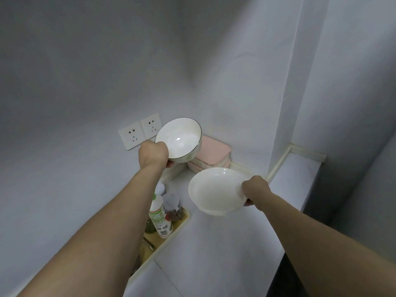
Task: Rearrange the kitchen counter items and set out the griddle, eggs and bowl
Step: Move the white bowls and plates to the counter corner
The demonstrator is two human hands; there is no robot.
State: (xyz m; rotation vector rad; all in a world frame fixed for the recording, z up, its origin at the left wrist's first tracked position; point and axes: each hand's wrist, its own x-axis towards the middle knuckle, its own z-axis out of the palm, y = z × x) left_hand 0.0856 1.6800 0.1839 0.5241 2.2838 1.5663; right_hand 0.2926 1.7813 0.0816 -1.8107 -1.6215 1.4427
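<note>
Two bowls are aloft over the worktop [214, 243]: my left hand [153, 154] pinches the dark-rimmed bowl [179, 139] at its rim, my right hand [255, 189] grasps the plain white bowl [214, 189] likewise. Both look glazed, rigid, slippery and breakable; rim holds suit. The spray bottle [159, 217] label is unreadable.

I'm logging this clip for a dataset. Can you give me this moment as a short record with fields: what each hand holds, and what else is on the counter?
left hand: grips dark-rimmed bowl by its rim, lifted
right hand: grips plain white bowl by its rim, lifted
corner: stacked pink-lidded containers
tray: spray bottle and small jars
wall: two sockets
</note>
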